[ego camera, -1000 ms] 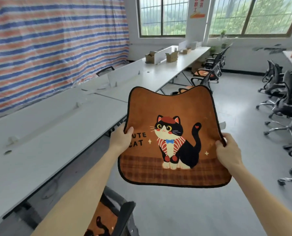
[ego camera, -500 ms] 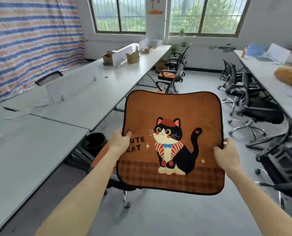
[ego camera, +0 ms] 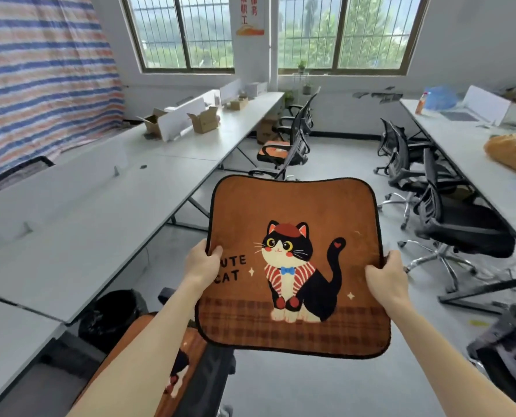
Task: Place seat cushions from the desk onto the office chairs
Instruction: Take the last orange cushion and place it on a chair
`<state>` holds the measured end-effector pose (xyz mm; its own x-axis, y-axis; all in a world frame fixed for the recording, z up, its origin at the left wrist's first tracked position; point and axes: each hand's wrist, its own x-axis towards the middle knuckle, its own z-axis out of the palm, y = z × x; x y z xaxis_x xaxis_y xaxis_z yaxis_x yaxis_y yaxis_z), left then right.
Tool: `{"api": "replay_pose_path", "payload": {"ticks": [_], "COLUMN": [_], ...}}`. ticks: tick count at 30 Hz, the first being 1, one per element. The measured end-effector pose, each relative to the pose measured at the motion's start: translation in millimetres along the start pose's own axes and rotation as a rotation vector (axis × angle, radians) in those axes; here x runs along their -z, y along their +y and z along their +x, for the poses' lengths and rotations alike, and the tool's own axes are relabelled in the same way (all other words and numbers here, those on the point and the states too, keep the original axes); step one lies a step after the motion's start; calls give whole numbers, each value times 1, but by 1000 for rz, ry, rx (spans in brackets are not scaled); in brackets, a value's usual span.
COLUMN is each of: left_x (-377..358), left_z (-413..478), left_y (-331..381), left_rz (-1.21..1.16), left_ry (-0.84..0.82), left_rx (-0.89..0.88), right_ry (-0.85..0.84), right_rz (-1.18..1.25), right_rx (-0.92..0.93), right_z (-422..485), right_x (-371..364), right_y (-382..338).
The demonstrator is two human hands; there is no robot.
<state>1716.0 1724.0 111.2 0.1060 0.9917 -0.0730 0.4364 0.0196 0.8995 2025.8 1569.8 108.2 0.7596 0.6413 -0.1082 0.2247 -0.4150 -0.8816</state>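
Note:
I hold a brown seat cushion [ego camera: 295, 212] with a black-and-white cat print flat in front of me, above the aisle floor. My left hand [ego camera: 201, 263] grips its left edge and my right hand [ego camera: 384, 276] grips its right edge. Under my left forearm, a chair at the bottom carries another brown cat cushion [ego camera: 178, 371]. Farther back by the left desk, a black chair [ego camera: 295, 139] has an orange cushion [ego camera: 273, 152] on its seat. On the right, black office chairs [ego camera: 461, 230] have bare seats.
A long white desk [ego camera: 100, 212] runs along the left with cardboard boxes [ego camera: 204, 121] at its far end. Another white desk [ego camera: 473, 164] lines the right, bearing an orange bundle [ego camera: 512, 155]. A black waste bin [ego camera: 112, 317] stands under the left desk. Grey aisle floor lies between.
My view has swung right and down the aisle. The cushion stays held in both hands, now lower in view, and more of the right-hand chairs and desk appear.

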Motion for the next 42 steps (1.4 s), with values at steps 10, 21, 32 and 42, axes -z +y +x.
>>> {"api": "replay_pose_path", "payload": {"ticks": [10,21,32,42], "left_x": [-102,-233,-391,-534], "left_z": [234,519,769,983], "left_y": [69,146,221,330], "left_rz": [7,78,186,187], "left_ry": [69,90,93,208], "left_rx": [30,-6,-24,-33], "right_ry": [-18,20,-11,-92], "right_rz": [-46,-12,-10,-1], "right_rx": [54,73,82,98], "right_z": [262,562,882,1176], "right_x": [-50,-108,-153,-159], "right_y": [-72,-148,-161,-233]}}
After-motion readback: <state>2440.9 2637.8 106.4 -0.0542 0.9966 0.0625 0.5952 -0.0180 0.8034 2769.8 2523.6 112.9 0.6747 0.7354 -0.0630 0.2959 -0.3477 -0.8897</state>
